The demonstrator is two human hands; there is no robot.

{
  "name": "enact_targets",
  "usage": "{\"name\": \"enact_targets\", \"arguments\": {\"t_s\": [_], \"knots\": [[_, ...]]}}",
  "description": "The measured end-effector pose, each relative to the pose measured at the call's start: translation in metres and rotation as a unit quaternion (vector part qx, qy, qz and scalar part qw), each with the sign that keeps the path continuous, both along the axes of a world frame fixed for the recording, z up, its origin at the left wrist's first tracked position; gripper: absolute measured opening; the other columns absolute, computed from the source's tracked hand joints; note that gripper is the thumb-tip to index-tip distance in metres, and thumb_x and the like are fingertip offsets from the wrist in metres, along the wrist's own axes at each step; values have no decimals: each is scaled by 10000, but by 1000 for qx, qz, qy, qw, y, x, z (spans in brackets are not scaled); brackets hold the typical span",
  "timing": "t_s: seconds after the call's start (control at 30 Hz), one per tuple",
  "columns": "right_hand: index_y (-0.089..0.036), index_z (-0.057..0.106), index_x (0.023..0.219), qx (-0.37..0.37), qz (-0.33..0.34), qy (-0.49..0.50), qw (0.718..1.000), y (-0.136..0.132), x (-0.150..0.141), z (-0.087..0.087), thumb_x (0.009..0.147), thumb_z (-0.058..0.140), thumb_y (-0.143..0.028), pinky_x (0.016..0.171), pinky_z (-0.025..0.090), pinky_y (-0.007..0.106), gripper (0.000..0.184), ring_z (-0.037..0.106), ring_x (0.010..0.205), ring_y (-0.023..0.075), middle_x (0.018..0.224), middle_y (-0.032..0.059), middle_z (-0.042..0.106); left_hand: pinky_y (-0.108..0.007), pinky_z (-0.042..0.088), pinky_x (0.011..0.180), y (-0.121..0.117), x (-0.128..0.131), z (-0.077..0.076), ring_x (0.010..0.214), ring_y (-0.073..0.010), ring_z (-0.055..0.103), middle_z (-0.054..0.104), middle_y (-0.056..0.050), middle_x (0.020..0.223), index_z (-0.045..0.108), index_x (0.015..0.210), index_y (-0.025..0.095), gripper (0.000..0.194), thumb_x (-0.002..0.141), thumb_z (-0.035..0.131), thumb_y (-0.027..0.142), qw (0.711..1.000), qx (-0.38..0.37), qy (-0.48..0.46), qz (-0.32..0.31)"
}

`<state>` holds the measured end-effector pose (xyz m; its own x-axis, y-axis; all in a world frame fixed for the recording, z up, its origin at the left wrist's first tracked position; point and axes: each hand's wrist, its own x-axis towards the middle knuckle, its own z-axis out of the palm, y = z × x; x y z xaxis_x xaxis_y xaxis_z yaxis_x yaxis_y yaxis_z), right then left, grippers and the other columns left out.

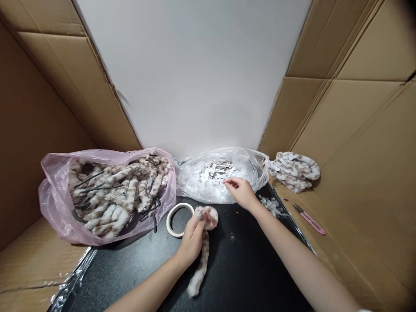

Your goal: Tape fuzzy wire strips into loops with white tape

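Plush strip (200,269), fluffy white with brown mottling, is gripped in the left hand (192,239), thumb and fingers pressed around it just below its looped upper end. A pinkish patch shows inside that loop, and the strip's free end trails down onto the black tabletop (247,260), toward the person.

The right hand (239,191) reaches over the clear plastic bag (188,184), its thumb and fingertips drawn close together at the near edge of a heap of small white slips (218,170); whether a slip is pinched between them, I cannot tell.

Just beside the left hand, a roll of cream-coloured tape (168,220) lies flat on the tabletop. Farther left, an open pink plastic bag (53,197) holds a pile of similar plush strips (120,190), with dark, thin rods among them, some poking out at the bag's near edge.

Right of the clear bag, crumpled clear scraps (273,206) lie at the tabletop's edge. Beyond them, on cardboard, are a heap of mottled plush pieces (297,171) with white slips on it and pink-handled thread snips (310,220). Cardboard walls (312,39) flank a pale, plain panel (195,78) behind the bags.
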<state>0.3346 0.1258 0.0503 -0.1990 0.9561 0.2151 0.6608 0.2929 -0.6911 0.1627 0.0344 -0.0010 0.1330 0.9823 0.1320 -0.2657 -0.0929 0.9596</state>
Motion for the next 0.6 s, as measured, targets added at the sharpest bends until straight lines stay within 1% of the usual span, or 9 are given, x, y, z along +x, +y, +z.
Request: {"name": "enact_targets", "arguments": {"t_s": [0.07,0.13,0.17,0.2,0.27,0.33,0.43,0.53,0.6], "knots": [[-169,710,927,-3,-37,-50,998,32,-2,1,860,511,-178,790,436,305,210,611,890,195,984,82,697,-271,413,613,-1,4,-5,533,-122,405,391,45,531,458,607,186,454,816,585,568,996,-54,-47,-52],[-166,714,836,-22,-61,-103,993,54,-10,-4,801,611,-184,829,409,354,110,594,973,249,993,107,687,-251,371,511,-1,7,-10,454,-91,300,277,79,483,362,556,203,524,793,575,619,991,-80,-60,-84],[-166,711,804,-31,-66,-125,989,61,-15,-8,767,663,-198,843,394,377,69,582,1007,274,1001,114,679,-242,348,476,-1,9,-12,437,-81,268,252,88,480,341,561,209,534,793,555,639,990,-87,-60,-90],[-167,708,787,-37,-69,-142,987,66,-19,-12,736,707,-217,854,379,396,71,568,1035,293,1013,115,671,-232,323,449,-1,9,-13,426,-74,240,236,95,482,337,578,212,536,793,532,662,989,-96,-65,-92],[-173,700,789,-42,-66,-163,983,69,-26,-19,696,758,-251,872,352,414,134,542,1074,307,1041,109,658,-215,280,415,-1,10,-14,414,-64,197,222,108,487,356,627,211,533,789,495,700,986,-116,-75,-93],[-183,691,806,-39,-60,-170,983,67,-30,-21,699,761,-247,883,332,409,143,535,1074,288,1032,92,662,-201,245,403,0,9,-14,415,-57,186,236,111,491,385,663,204,526,782,505,703,984,-133,-78,-93],[-190,674,802,-30,-56,-162,985,60,-34,-22,745,691,-152,894,311,392,69,559,1007,239,934,60,688,-195,190,393,1,10,-12,416,-48,186,268,109,497,444,716,186,503,773,560,671,981,-146,-74,-101],[-184,661,770,-16,-58,-138,989,54,-38,-23,751,633,-90,896,309,385,99,574,953,222,848,48,699,-203,155,395,0,11,-12,418,-44,191,287,104,504,491,769,169,489,770,591,648,980,-151,-73,-111],[-184,655,752,-3,-63,-107,992,54,-38,-25,744,616,-81,894,320,379,111,579,940,221,835,44,700,-209,151,402,0,12,-12,424,-44,197,286,102,507,488,764,169,487,771,594,644,979,-152,-75,-114]]}}
